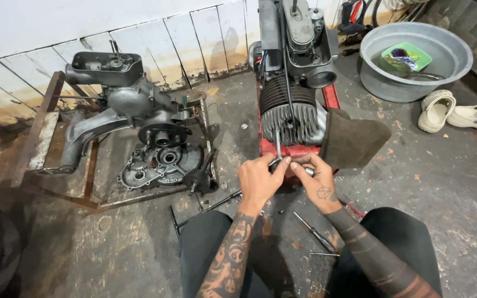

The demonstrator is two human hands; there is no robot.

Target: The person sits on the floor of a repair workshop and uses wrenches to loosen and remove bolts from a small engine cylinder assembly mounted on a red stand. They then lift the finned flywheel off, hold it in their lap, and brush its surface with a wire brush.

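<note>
We see both hands meet just below the finned cylinder (292, 116), which lies on a red stand (282, 149). The left hand (258, 182) has its grip closed on the bent handle of a wrench (277, 149) that reaches up to the cylinder's base. The right hand (318, 179) pinches a small metal part (308, 171) beside it. A cloth (354, 138) lies right of the cylinder, a screwdriver (316, 234) on the floor below, an engine case (139, 121) well to the left, a basin (415, 60) to the upper right.
</note>
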